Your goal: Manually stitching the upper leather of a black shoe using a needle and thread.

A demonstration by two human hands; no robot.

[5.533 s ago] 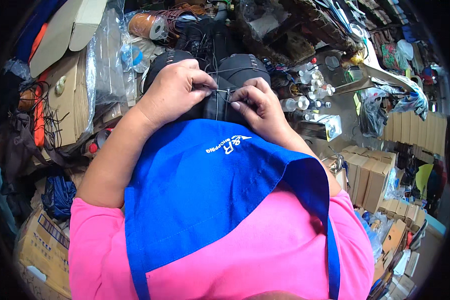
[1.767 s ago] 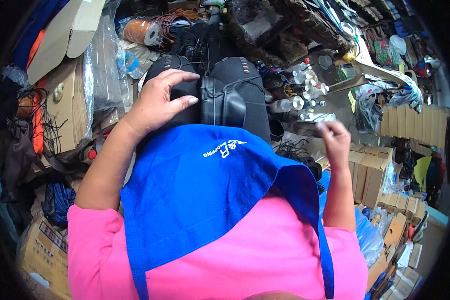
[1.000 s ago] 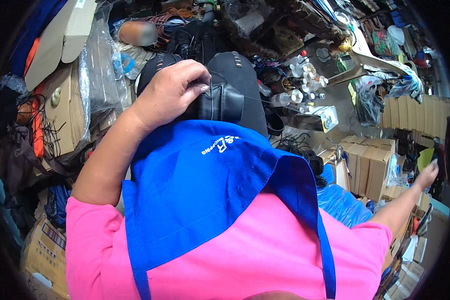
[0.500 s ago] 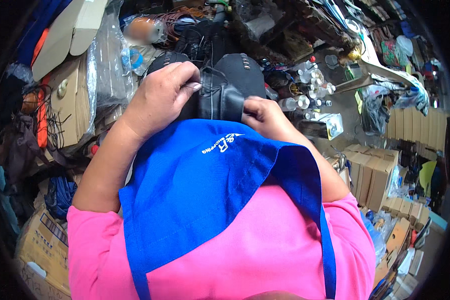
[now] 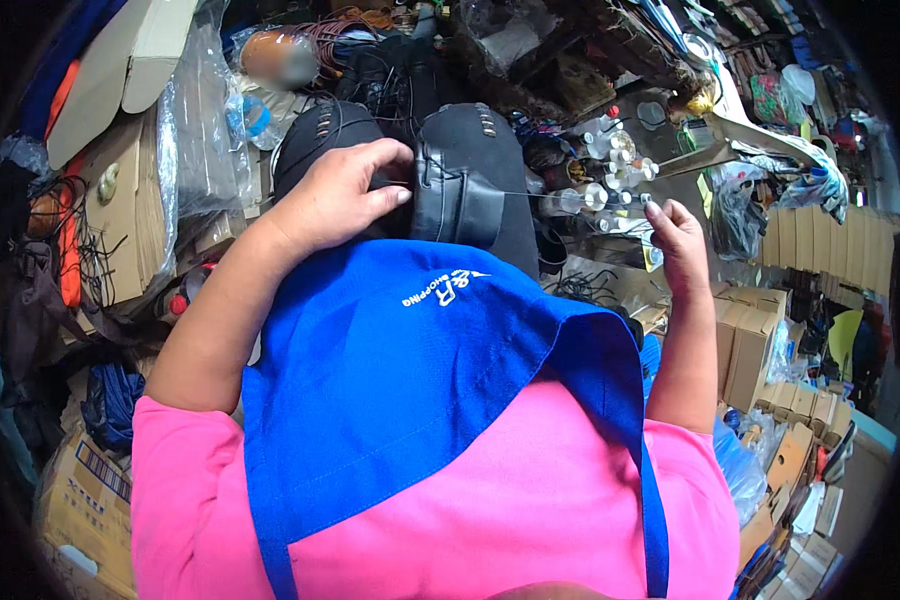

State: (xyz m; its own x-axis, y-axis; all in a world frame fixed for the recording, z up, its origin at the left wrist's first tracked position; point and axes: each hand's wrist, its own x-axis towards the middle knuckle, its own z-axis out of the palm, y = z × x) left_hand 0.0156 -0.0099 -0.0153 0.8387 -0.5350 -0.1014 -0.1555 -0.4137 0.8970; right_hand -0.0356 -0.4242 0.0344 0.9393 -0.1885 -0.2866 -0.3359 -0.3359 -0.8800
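A black leather piece (image 5: pixel 458 205) with a raised band and stitched folds rests across my dark-clad knees. My left hand (image 5: pixel 345 190) is at its left edge, thumb and fingers curled round that side; the fingertips are partly hidden. From the leather a thin thread (image 5: pixel 560 195) runs taut to the right. Well out to that side, my right hand (image 5: pixel 678 235) pinches the thread's far end between thumb and forefinger. Whether a needle is in that pinch is too small to tell. A blue apron (image 5: pixel 400 370) covers my lap below the leather.
Several small clear bottles (image 5: pixel 610 160) stand to the right of my knees. Stacked cardboard boxes (image 5: pixel 745 340) are at the right, flat cardboard (image 5: pixel 135 220) and plastic sheeting (image 5: pixel 205 140) at the left. Cords (image 5: pixel 345 45) and an orange-brown rounded object (image 5: pixel 270 58) lie beyond my knees.
My right hand has moved from beside the leather far out to the right, drawing the thread straight. The leather has shifted slightly right, and my left hand stays by its left side.
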